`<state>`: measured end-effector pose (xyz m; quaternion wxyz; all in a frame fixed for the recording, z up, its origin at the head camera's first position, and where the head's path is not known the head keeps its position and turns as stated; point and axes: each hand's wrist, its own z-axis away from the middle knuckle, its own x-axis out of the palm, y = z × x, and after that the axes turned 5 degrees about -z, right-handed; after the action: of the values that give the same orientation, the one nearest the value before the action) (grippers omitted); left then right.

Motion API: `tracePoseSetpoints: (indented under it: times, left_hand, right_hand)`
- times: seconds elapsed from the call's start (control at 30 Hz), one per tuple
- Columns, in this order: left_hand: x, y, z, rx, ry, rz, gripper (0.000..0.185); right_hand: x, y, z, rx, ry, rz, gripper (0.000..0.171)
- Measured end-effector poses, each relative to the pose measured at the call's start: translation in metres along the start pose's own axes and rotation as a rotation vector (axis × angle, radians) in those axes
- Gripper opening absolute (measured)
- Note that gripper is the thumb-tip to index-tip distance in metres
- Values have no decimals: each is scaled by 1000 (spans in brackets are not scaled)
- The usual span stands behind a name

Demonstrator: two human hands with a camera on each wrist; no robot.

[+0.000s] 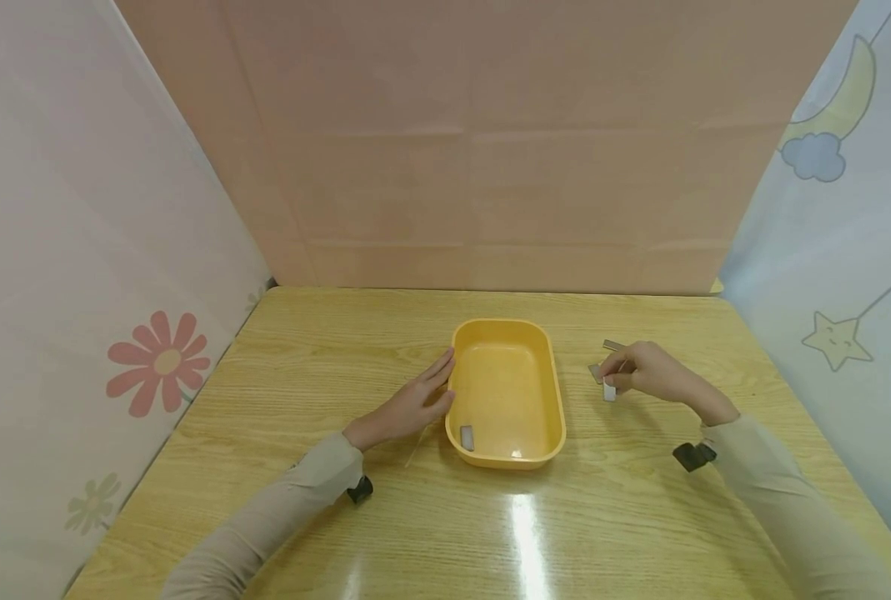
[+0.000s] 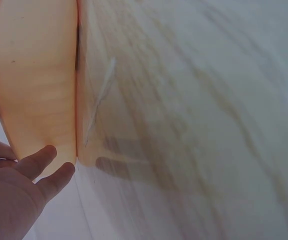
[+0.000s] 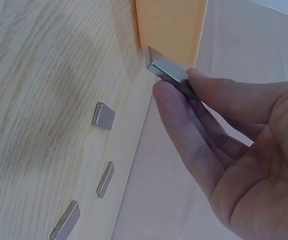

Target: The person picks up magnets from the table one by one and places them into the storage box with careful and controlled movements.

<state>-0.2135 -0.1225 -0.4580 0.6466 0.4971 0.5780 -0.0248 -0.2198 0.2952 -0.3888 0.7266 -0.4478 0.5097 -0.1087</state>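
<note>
A yellow-orange plastic tray [image 1: 501,332] sits on the wooden table. At its left wall and rim rests my left hand [image 1: 409,407], fingers extended; in the left wrist view its fingertips [image 2: 64,175] lie against the outer wall. To the right of the tray, my right hand [image 1: 653,372] pinches a small flat silver metal block [image 3: 169,72] between thumb and fingers. Other silver metal blocks lie beneath that hand, including a squarish-looking one [image 3: 104,116] and two slimmer-looking ones. One more silver metal block [image 1: 467,437] lies inside the tray at its near left corner.
The light wooden table [image 1: 325,350] ends at a pinkish back panel [image 1: 490,208]. Patterned panels stand on both sides, with a red flower on the left and a moon and star on the right. Glare shows on the table in front of the tray.
</note>
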Motion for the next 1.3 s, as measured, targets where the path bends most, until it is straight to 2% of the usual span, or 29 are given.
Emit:
tracePoseSetpoints:
  times: [0.33, 0.73, 1.0, 1.3]
  left_hand:
    - [1, 0, 0, 0, 3, -1, 62]
    - [1, -2, 0, -13, 2, 4, 62]
    - [0, -2, 0, -12, -1, 4, 62]
    - [1, -5, 0, -13, 5, -1, 62]
  right_hand:
    - [2, -7, -5, -14, 5, -63, 18]
    - [4, -18, -6, -44, 14, -7, 15]
    - [6, -29, -9, -100, 28, 38, 13]
    - [7, -33, -16, -172, 22, 36, 13]
